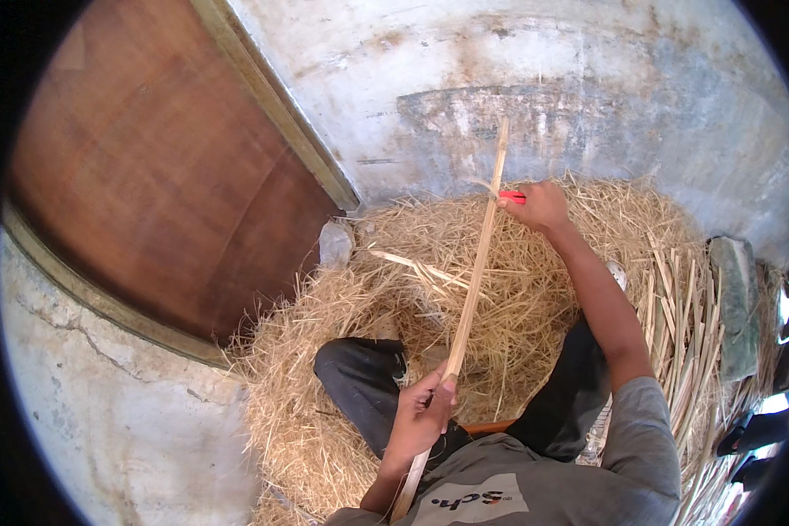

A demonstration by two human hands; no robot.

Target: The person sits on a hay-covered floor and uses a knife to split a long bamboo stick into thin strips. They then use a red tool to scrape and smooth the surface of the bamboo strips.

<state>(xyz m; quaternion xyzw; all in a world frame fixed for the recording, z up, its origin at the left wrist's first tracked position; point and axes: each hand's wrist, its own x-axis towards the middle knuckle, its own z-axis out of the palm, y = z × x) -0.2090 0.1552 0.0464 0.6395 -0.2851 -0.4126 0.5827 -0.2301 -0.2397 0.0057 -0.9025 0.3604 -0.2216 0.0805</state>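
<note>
A long, pale bamboo strip point(475, 294) runs slantwise from my lap up toward the wall. My left hand point(423, 412) is closed around its lower part, near my body. Farther up, my right hand point(537, 207) grips a red-handled knife point(513, 197) against the strip's right edge. Its blade is too small to make out. A thin pale curl point(480, 183) sticks out to the left of the strip there. Beneath the strip, a shorter pointed piece of bamboo point(419, 266) lies on the shavings.
A thick heap of straw-like shavings point(298, 421) surrounds my bent legs. Many long split strips point(682, 307) lie on the right, beside a greenish block point(735, 307). A stained wall point(535, 79) stands ahead, a brown door point(175, 175) at left, a stone point(335, 243) by its frame.
</note>
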